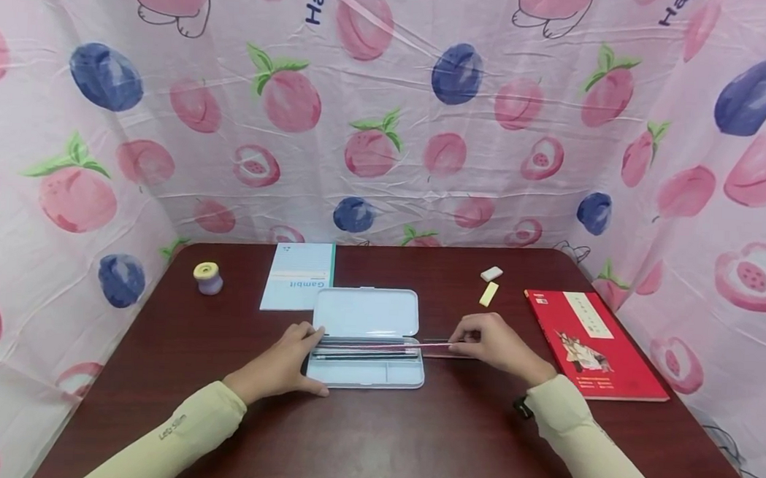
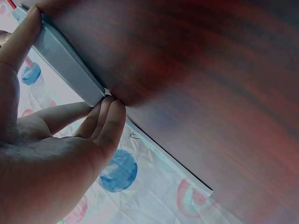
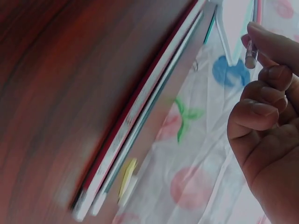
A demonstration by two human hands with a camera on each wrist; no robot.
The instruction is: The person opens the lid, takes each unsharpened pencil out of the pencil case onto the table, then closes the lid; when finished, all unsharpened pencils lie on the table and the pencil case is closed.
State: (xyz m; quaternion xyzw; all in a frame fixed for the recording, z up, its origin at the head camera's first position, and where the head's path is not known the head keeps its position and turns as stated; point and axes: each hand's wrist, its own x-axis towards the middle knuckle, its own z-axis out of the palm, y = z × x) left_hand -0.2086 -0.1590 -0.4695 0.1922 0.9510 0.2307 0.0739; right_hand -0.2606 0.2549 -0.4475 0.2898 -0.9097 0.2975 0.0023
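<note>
On the table, a person's widely spread left hand touches an open pencil case, apparently steadying it; the right hand pinches one pencil by its end, leaving the rest free over the case.

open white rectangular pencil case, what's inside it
Inside the open white rectangular pencil case lie several long, slim, dark and pale pencils, along its hinged side. Whatever lies beneath them is covered.

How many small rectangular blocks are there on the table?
2: a white rectangular block toward the back right of the glossy dark-brown table; a yellow rectangular block just in front. Others may be hidden.
</note>
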